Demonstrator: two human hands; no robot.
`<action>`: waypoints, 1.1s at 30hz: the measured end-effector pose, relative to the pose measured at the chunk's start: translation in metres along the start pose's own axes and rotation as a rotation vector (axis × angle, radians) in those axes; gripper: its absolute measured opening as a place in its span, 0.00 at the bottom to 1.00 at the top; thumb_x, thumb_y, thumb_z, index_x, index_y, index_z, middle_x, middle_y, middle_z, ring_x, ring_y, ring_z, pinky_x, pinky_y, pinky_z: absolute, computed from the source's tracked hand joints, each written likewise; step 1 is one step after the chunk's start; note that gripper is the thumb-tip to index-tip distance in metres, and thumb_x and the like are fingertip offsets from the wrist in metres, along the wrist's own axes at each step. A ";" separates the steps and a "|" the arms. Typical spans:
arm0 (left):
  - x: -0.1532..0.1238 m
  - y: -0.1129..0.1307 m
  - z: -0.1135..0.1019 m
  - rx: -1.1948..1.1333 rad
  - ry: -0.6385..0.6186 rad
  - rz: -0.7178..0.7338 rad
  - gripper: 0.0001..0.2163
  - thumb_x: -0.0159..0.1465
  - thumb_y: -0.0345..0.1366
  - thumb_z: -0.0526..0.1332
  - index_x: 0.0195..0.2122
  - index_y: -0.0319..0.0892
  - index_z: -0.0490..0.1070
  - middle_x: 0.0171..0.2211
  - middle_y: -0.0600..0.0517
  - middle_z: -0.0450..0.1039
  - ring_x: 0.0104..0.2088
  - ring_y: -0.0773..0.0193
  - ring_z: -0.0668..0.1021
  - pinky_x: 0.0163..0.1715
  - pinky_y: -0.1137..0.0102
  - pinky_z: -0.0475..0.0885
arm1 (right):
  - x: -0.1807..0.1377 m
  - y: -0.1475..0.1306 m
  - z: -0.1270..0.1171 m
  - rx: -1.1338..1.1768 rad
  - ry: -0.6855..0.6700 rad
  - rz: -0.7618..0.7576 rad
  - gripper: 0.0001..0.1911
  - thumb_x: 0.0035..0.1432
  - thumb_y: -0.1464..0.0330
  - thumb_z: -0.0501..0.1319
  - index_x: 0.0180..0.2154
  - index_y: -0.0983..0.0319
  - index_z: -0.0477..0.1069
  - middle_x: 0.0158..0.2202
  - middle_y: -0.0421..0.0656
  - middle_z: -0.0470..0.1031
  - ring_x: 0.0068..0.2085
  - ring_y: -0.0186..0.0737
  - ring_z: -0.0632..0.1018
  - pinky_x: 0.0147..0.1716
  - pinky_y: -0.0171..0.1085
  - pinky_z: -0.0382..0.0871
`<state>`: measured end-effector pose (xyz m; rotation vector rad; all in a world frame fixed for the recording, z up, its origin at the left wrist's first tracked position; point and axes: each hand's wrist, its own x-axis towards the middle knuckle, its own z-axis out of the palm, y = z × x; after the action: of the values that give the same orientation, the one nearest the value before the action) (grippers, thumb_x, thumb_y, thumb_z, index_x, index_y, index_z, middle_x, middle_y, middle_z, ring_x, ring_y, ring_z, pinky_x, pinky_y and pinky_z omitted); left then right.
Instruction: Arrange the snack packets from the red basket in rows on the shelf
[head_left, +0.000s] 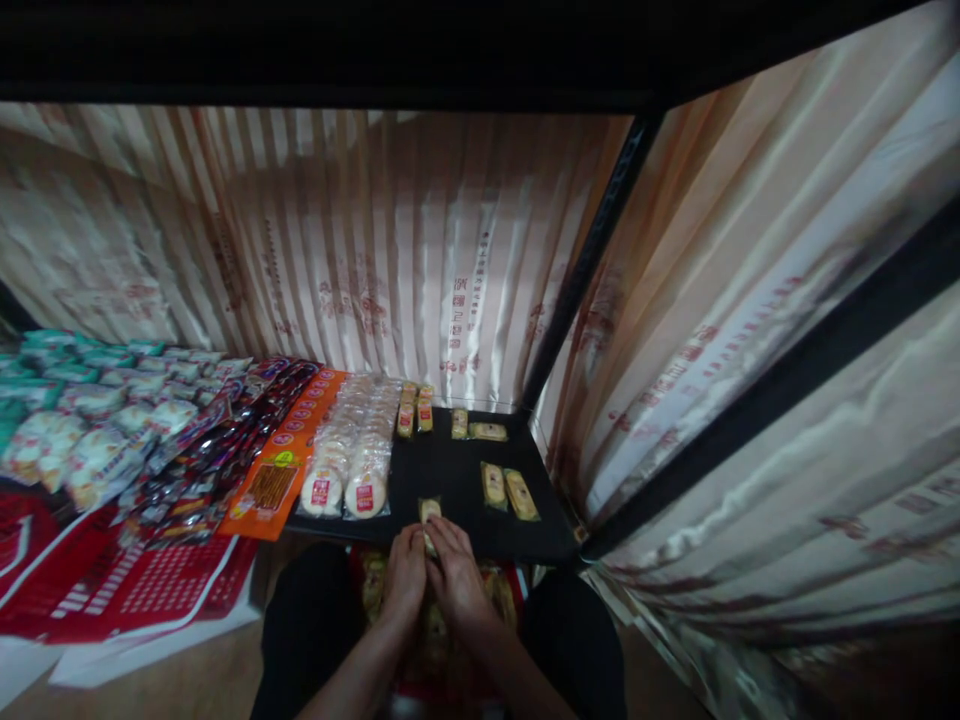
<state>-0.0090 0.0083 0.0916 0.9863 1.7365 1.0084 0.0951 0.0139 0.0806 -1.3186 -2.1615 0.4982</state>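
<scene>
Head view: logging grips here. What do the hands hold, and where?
A small yellow snack packet, pinched at its near end by the left hand and right hand.

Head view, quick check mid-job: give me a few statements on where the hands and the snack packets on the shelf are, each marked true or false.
1. The left hand and the right hand meet on a small packet at the front edge of the black shelf. True.
2. The round white cakes lie to the right of the hands. False: their rows lie to the left, further back.
3. Two yellowish packets lie side by side on the shelf, right of the hands. True.
4. The orange packets sit at the shelf's right end. False: they lie left of the round white cakes.
</scene>
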 end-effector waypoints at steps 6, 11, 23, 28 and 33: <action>-0.007 0.007 -0.003 -0.096 -0.031 -0.068 0.15 0.59 0.33 0.48 0.43 0.35 0.68 0.43 0.44 0.74 0.41 0.62 0.76 0.43 0.70 0.68 | -0.007 0.005 -0.001 -0.021 0.069 0.015 0.25 0.51 0.78 0.51 0.50 0.57 0.68 0.51 0.44 0.70 0.52 0.44 0.67 0.52 0.43 0.64; 0.004 0.008 0.000 -0.230 -0.051 -0.054 0.13 0.60 0.32 0.49 0.42 0.36 0.68 0.43 0.44 0.74 0.39 0.65 0.76 0.34 0.74 0.71 | 0.011 0.007 -0.019 0.014 0.116 -0.034 0.20 0.55 0.74 0.52 0.49 0.59 0.67 0.47 0.46 0.72 0.48 0.42 0.70 0.49 0.42 0.66; 0.035 0.029 0.002 0.171 0.087 0.095 0.14 0.55 0.25 0.53 0.43 0.36 0.69 0.55 0.41 0.63 0.54 0.60 0.68 0.53 0.71 0.60 | 0.095 0.026 -0.031 0.328 0.025 0.161 0.15 0.53 0.66 0.54 0.42 0.58 0.72 0.36 0.41 0.77 0.35 0.38 0.77 0.37 0.37 0.69; 0.049 0.032 0.003 0.177 0.091 0.076 0.15 0.56 0.26 0.52 0.44 0.36 0.68 0.54 0.41 0.65 0.54 0.60 0.68 0.54 0.70 0.60 | 0.101 0.040 -0.002 0.503 0.065 0.140 0.25 0.49 0.68 0.57 0.51 0.58 0.66 0.32 0.40 0.76 0.29 0.35 0.76 0.29 0.34 0.71; 0.063 0.029 0.009 0.129 0.122 0.098 0.17 0.57 0.25 0.49 0.47 0.34 0.66 0.50 0.41 0.68 0.50 0.62 0.71 0.52 0.71 0.62 | 0.109 0.044 0.012 0.520 0.144 0.203 0.32 0.45 0.74 0.54 0.55 0.59 0.60 0.38 0.43 0.74 0.33 0.35 0.76 0.32 0.35 0.72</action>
<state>-0.0141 0.0775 0.0972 1.1204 1.8886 1.0481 0.0775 0.1304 0.0748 -1.2315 -1.6348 0.9406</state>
